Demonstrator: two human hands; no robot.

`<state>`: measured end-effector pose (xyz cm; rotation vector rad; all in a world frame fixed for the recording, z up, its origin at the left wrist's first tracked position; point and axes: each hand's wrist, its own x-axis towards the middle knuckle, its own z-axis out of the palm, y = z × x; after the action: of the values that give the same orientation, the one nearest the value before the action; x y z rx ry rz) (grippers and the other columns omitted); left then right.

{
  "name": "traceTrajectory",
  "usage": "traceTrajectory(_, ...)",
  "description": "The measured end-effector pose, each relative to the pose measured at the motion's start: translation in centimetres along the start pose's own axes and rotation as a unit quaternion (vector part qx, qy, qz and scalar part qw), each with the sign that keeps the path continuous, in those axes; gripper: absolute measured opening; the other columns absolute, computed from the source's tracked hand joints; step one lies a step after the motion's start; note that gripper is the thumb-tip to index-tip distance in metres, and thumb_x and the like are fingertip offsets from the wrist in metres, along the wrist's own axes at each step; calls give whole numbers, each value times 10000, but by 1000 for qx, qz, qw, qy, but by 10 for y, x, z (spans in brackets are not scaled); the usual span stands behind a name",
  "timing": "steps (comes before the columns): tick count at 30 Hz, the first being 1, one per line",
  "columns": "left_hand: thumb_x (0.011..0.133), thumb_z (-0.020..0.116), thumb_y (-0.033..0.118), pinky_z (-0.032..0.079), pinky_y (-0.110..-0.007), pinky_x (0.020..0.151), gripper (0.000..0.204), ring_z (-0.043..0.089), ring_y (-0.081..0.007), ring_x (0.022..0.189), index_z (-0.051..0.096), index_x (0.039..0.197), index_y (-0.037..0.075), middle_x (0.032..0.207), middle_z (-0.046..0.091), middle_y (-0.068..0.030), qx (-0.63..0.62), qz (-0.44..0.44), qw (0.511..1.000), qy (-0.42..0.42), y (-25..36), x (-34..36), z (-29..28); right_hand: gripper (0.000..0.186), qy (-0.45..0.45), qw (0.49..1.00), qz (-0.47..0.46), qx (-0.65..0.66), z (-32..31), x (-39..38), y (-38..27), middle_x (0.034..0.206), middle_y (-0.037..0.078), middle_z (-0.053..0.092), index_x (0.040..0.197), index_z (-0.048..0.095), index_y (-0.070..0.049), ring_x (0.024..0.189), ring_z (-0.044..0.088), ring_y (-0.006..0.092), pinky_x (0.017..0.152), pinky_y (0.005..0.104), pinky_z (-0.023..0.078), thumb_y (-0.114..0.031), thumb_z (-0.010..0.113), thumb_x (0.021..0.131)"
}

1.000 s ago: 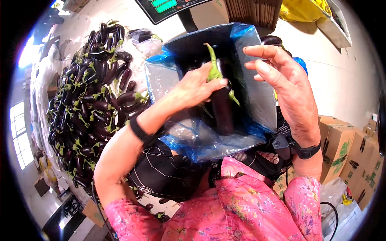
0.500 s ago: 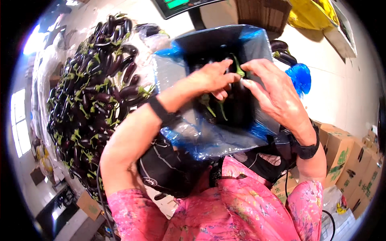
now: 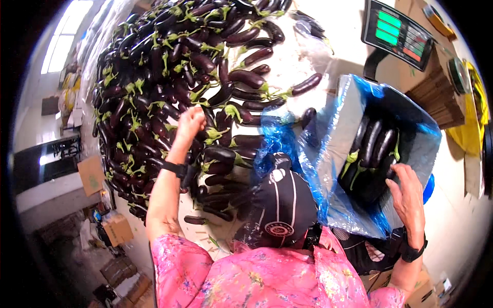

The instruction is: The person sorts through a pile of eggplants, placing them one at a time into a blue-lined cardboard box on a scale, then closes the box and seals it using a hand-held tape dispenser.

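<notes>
A large heap of dark purple eggplants with green stems (image 3: 246, 78) spreads across the left and middle. My left hand (image 3: 192, 121) is in the heap with fingers curled closed; what they hold, if anything, is hidden. At the right, a box lined with blue plastic (image 3: 421, 131) holds several eggplants (image 3: 381, 145) lying side by side. My right hand (image 3: 405, 190) is at the box's right side, thumb and fingers apart, fingertips touching an eggplant inside.
A digital scale display on a post (image 3: 391, 33) stands behind the box. Stacked flat cardboard (image 3: 431, 97) and yellow sacking (image 3: 475, 87) are at the right. A plastic bag of eggplants (image 3: 308, 31) lies at the back. Cardboard boxes (image 3: 117, 228) sit at lower left.
The view has swung toward the heap, so the box appears further right. My left hand has left the box for the heap. My right hand stays by the box, lower against its contents.
</notes>
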<state>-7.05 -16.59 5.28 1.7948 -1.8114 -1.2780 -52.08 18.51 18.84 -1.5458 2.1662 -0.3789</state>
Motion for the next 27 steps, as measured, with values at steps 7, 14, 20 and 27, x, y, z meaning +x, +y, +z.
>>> traceTrajectory(7, 792, 609, 187, 500, -358, 818, 316, 663, -279, 910, 642, 1054, 12, 974, 680, -179, 139, 16, 987, 76, -58, -7, 58, 295, -82, 995, 36, -41, 15, 8, 12, 1039, 190, 561, 1096, 559, -2, 975, 523, 383, 851, 433, 438, -63, 597, 811)
traceTrajectory(14, 809, 583, 68, 488, -382, 788, 187, 609, -315, 861, 634, 986, 39, 920, 624, -150, 201, 291, 928, 118, -32, 25, 111, 323, -102, 991, 59, -68, 24, 18, 14, 1053, 193, 556, 1114, 558, 4, 967, 521, 387, 846, 439, 438, -55, 596, 799)
traceTrajectory(20, 775, 643, 150, 471, -436, 828, 226, 582, -338, 933, 587, 943, 9, 931, 614, -181, 333, 261, 906, 18, -19, 36, 187, 316, -104, 990, 60, -70, 25, 23, 11, 1052, 202, 553, 1103, 558, 19, 946, 520, 391, 832, 441, 438, -47, 596, 796)
traceTrajectory(27, 776, 557, 50, 501, -500, 717, 223, 617, -399, 862, 565, 998, 37, 849, 618, -221, 83, 160, 966, -184, -26, -37, 320, 318, -113, 989, 65, -69, 27, 27, 8, 1056, 208, 556, 1107, 556, 22, 944, 525, 390, 833, 445, 437, -42, 594, 798)
